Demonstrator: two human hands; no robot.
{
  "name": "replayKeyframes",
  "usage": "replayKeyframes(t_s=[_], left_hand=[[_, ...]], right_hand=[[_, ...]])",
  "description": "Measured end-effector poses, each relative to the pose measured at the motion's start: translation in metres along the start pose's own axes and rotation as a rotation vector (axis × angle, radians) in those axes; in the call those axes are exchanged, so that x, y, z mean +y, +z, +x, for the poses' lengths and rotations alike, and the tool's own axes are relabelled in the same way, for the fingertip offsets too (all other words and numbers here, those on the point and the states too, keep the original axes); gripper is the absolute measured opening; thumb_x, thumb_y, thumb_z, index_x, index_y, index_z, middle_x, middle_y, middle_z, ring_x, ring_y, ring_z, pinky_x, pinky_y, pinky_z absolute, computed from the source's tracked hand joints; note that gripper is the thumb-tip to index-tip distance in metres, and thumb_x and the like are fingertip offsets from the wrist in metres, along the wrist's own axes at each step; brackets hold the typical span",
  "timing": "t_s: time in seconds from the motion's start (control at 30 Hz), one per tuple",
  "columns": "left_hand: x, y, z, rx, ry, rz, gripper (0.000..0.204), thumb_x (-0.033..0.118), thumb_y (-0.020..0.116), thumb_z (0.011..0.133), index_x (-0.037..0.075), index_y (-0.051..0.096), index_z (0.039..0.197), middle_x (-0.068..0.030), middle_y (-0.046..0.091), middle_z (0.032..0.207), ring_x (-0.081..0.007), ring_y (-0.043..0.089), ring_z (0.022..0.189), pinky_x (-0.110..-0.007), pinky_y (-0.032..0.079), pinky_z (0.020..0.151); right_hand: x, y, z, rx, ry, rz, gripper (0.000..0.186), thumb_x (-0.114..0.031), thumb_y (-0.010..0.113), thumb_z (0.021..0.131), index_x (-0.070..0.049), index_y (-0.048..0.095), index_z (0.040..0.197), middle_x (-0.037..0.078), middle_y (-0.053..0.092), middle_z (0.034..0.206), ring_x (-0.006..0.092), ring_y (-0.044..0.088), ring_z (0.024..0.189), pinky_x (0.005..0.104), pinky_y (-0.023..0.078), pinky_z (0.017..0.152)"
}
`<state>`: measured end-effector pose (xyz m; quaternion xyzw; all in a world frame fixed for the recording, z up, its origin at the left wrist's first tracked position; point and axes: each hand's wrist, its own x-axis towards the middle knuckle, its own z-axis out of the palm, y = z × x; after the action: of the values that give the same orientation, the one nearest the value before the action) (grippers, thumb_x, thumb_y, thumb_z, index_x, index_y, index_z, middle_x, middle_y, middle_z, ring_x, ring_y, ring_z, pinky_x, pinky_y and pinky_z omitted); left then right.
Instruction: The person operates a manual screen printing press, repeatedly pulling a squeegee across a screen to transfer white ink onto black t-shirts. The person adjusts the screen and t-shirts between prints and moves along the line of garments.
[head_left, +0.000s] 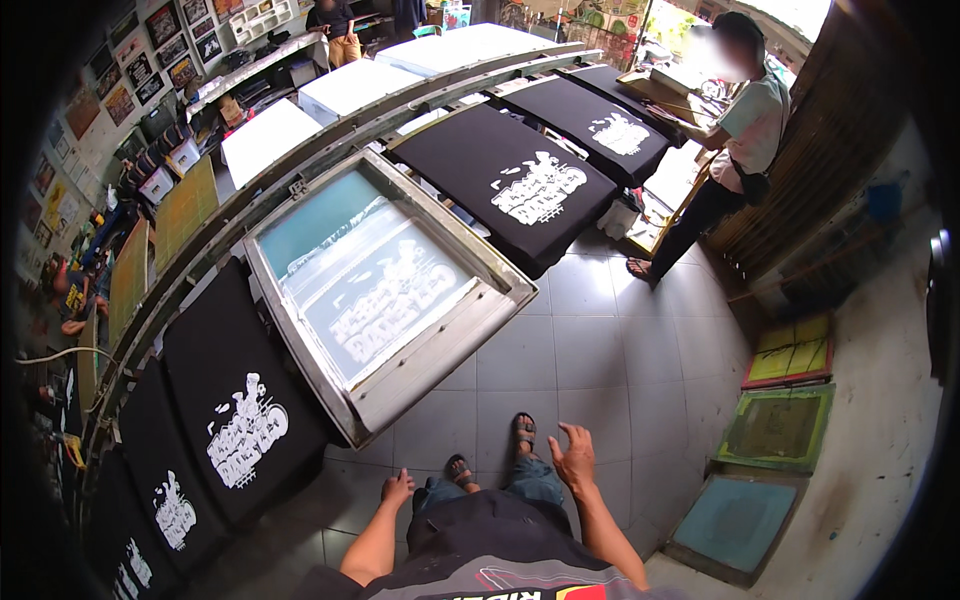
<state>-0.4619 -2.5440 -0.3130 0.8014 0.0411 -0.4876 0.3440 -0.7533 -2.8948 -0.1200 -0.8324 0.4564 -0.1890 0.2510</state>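
My left hand (397,487) hangs in front of my body over the tiled floor, fingers loosely bent, with nothing visible in it. To the right, my right hand (574,458) is raised, its fingers apart and empty. Neither hand touches anything. Ahead of them, a screen-printing frame (440,355) lies tilted across the row of boards, its near corner closest to my left hand. White ink and a white design show on its mesh (385,290). Black shirts with white prints flank it: one shirt (215,340) to the left, another shirt (470,165) to the right.
A long metal rail (235,195) curves behind the boards. At the far right a person (750,120) stands by the row. Several coloured screens (735,520) lean along the right wall. White boards (270,140) line the rail's far side; other people are beyond.
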Motion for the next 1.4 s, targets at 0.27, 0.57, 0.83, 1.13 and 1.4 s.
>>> replayKeyframes(t_s=[0.27, 0.57, 0.83, 1.13, 1.4], left_hand=[[0.001, 0.026, -0.054, 0.277, -0.057, -0.011, 0.047, 0.036, 0.063, 0.11, -0.007, 0.077, 0.097, -0.0118, 0.08, 0.087, -0.0223, 0.077, 0.07, -0.038, 0.062, 0.069], [0.119, 0.074, -0.132, 0.48, 0.247, 0.039, 0.038, 0.029, 0.065, 0.108, -0.006, 0.076, 0.097, -0.0102, 0.078, 0.078, -0.0209, 0.075, 0.066, -0.037, 0.058, 0.065], [0.246, 0.1, -0.228, 0.907, 0.585, 0.039, 0.028, 0.023, 0.074, 0.104, -0.004, 0.077, 0.099, -0.0102, 0.075, 0.075, -0.0194, 0.072, 0.063, -0.034, 0.054, 0.061], [0.31, 0.048, -0.259, 1.12, 0.703, 0.08, 0.02, 0.013, 0.085, 0.093, 0.004, 0.079, 0.11, -0.0061, 0.072, 0.08, -0.0203, 0.064, 0.066, -0.037, 0.053, 0.07], [0.385, -0.038, -0.238, 1.011, 0.936, 0.403, 0.061, 0.034, 0.096, 0.078, 0.006, 0.074, 0.128, -0.0104, 0.07, 0.131, -0.0309, 0.063, 0.123, -0.048, 0.05, 0.107]], right_hand=[[-0.088, -0.052, 0.155, -0.052, -0.483, -0.018, 0.067, -0.027, 0.087, 0.085, -0.01, 0.063, 0.146, 0.018, 0.056, 0.148, 0.0399, 0.048, 0.143, 0.0469, 0.044, 0.119], [-0.143, -0.068, 0.252, -0.336, -0.923, -0.085, 0.097, -0.039, 0.088, 0.085, -0.016, 0.042, 0.167, 0.02, 0.033, 0.173, 0.0414, 0.024, 0.163, 0.0587, 0.016, 0.134], [-0.162, -0.03, 0.286, -0.45, -1.179, -0.254, 0.05, -0.022, 0.061, 0.099, -0.003, 0.064, 0.145, 0.022, 0.061, 0.143, 0.0363, 0.053, 0.14, 0.0577, 0.029, 0.129], [-0.19, -0.028, 0.323, -0.582, -1.372, -0.338, 0.041, -0.017, 0.064, 0.092, 0.0, 0.068, 0.129, 0.019, 0.069, 0.128, 0.0331, 0.064, 0.124, 0.0478, 0.042, 0.118], [-0.248, -0.036, 0.352, -0.683, -1.239, -0.199, 0.038, -0.018, 0.075, 0.07, -0.003, 0.074, 0.105, 0.014, 0.076, 0.1, 0.0313, 0.072, 0.104, 0.0446, 0.051, 0.107]])
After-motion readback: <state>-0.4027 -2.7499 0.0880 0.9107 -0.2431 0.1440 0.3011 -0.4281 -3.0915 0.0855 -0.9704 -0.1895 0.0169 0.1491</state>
